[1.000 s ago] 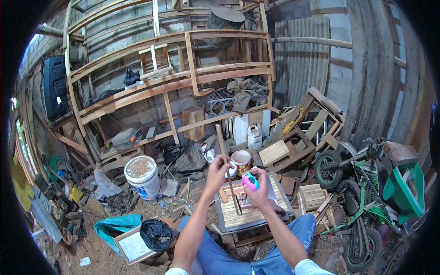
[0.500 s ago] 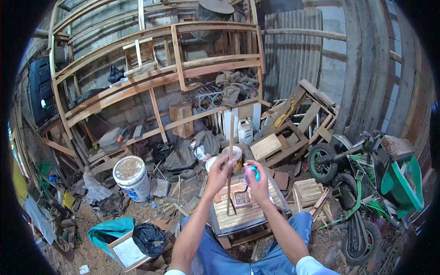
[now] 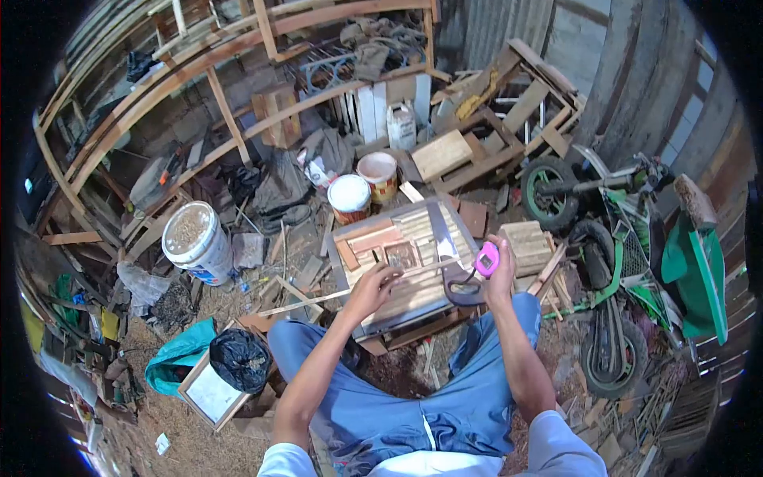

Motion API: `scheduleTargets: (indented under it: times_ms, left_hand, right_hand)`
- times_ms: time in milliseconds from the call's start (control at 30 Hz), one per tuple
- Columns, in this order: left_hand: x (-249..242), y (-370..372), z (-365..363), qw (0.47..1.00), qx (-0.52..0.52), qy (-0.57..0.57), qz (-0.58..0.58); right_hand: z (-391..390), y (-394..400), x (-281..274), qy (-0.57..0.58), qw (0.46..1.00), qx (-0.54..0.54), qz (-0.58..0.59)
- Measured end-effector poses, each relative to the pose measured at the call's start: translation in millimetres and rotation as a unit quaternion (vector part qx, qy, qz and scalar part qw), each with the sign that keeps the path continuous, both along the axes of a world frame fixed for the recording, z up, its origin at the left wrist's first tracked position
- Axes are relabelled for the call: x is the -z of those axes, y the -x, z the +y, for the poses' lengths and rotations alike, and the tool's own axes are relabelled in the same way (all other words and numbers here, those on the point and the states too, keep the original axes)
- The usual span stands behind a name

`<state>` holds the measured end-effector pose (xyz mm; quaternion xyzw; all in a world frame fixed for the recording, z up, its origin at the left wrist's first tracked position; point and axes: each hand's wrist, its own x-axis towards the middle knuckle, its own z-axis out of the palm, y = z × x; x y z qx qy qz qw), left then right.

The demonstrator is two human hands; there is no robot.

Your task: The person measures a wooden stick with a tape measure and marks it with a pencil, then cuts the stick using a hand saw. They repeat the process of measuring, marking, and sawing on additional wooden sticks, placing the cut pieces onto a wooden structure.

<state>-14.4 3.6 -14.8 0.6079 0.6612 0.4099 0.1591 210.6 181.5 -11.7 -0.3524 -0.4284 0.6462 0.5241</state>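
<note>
A thin wooden strip (image 3: 314,300) runs nearly level across the near part of the low wooden table (image 3: 381,318). Its left part extends past the table edge. My left hand (image 3: 373,290) has its fingers curled over the strip. On the right, my right hand (image 3: 501,270) is closed around a pink tape measure (image 3: 486,259), close to the strip's right end. A handsaw with a dark handle (image 3: 463,288) lies on the table just below the tape measure. Reddish wood pieces (image 3: 369,242) frame a small square recess on the tabletop.
Two paint buckets (image 3: 350,199) stand behind the table. A large white bucket (image 3: 191,238) is at the left, near a black plastic bag (image 3: 240,360). Scrap wood (image 3: 469,163) is piled at the back right, beside a small green motorcycle (image 3: 624,270).
The strip has swung from upright to nearly level. My hands have moved apart, the right one outward with the tape measure. The view has tilted down, showing more of my lap.
</note>
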Motion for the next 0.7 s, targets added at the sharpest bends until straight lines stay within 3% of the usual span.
scheduleTargets:
  times_ms: [133, 267, 400, 433, 533, 700]
  left_hand:
    - [38, -11, -14, 0.993, -0.032, 0.081, 0.076]
    - [56, -13, -5, 0.977, -0.047, 0.047, 0.203]
    - [63, -20, -4, 0.979, -0.080, 0.044, 0.180]
    - [65, -18, -4, 0.979, -0.081, 0.055, 0.177]
    - [64, -12, -6, 0.972, -0.093, 0.082, 0.199]
    - [69, 2, -14, 0.964, -0.105, 0.140, 0.202]
  right_hand:
    - [0, -5, 5, -0.038, 0.998, -0.015, -0.041]
    - [-11, 2, 16, -0.018, 0.995, -0.064, -0.070]
    - [-16, 15, 31, -0.101, 0.982, -0.054, -0.151]
    - [-20, 15, 29, -0.024, 0.990, -0.091, -0.109]
    - [-23, 19, 30, -0.003, 0.982, -0.146, -0.119]
    - [-16, 23, 28, 0.030, 0.985, -0.110, -0.133]
